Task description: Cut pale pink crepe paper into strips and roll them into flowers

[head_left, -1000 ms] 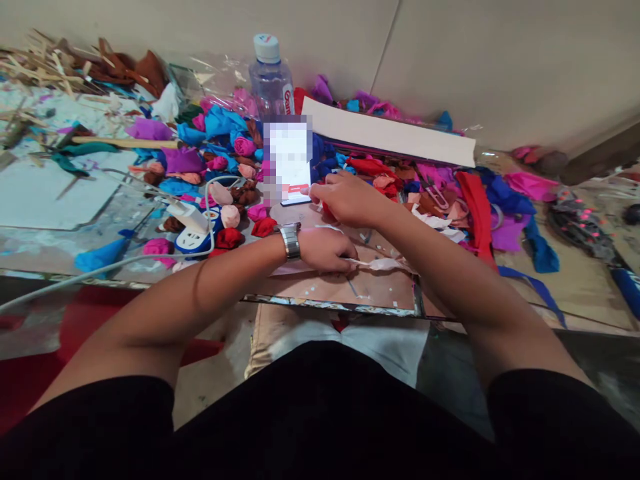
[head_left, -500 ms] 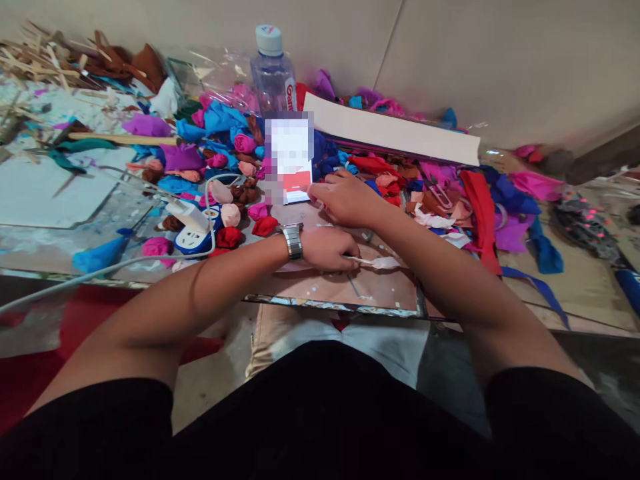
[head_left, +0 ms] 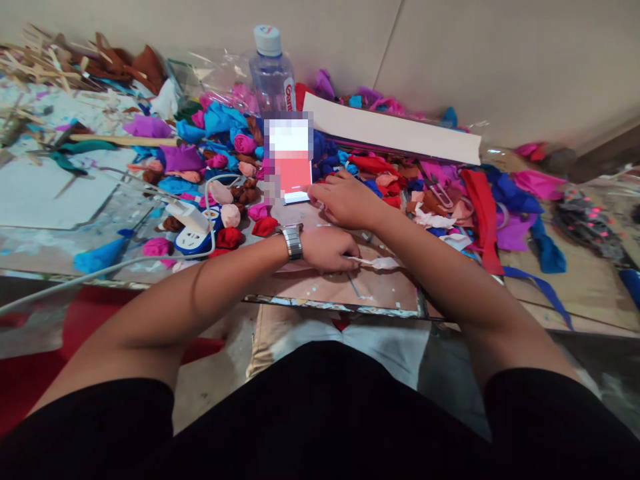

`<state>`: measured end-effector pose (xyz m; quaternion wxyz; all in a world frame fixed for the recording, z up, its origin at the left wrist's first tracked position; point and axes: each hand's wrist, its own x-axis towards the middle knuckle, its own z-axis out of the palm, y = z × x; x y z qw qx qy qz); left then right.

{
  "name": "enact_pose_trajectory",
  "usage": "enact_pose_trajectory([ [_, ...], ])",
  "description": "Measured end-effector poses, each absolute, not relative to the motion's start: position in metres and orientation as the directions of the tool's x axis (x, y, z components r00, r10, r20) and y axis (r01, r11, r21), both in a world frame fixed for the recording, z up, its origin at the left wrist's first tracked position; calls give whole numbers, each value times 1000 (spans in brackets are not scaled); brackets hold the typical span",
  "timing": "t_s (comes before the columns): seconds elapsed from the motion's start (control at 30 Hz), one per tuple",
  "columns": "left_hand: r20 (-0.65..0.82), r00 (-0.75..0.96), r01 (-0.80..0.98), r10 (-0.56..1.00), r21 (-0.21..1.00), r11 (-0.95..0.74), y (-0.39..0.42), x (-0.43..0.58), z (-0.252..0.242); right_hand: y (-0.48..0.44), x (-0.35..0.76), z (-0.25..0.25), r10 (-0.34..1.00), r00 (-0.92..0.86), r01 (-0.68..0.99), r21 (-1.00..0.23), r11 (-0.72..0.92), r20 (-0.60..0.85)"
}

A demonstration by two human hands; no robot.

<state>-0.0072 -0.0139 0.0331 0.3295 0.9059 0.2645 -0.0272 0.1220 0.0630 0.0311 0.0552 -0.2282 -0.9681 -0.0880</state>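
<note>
A lit phone (head_left: 294, 175) stands propped among the crumpled fabric pieces, its screen partly blurred and mostly red. Beside its lower right corner is my right hand (head_left: 345, 199), index finger stretched toward the screen edge and the other fingers bent beneath it; I see nothing held in it. Nearer to me, my left hand (head_left: 327, 249), with a metal watch on the wrist, is closed on the end of a thin pale stick. A white wrapped piece (head_left: 385, 263) sits at the stick's far end, just above the table board. My left fingertips are partly hidden.
A clear bottle (head_left: 271, 80) stands behind the phone. To its right lies a long white board (head_left: 395, 130). A blue-and-white power strip (head_left: 193, 239) with a charger and cable is on the left. Scissors (head_left: 440, 193) lie among colourful scraps; wooden sticks (head_left: 45, 60) are piled far left.
The red area on the phone's screen has grown upward. Both hands stay nearly in place, and the left still grips the stick.
</note>
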Motion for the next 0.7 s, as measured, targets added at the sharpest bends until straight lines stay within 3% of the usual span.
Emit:
enact_pose_trajectory([
  [0.5,-236,846,520,478,566,-640,-15,-7,36,59,124,35,456,-875,473,85,877,163],
  [0.7,-243,839,530,487,569,-629,-16,-7,38,60,126,36,451,-860,461,-16,887,241],
])
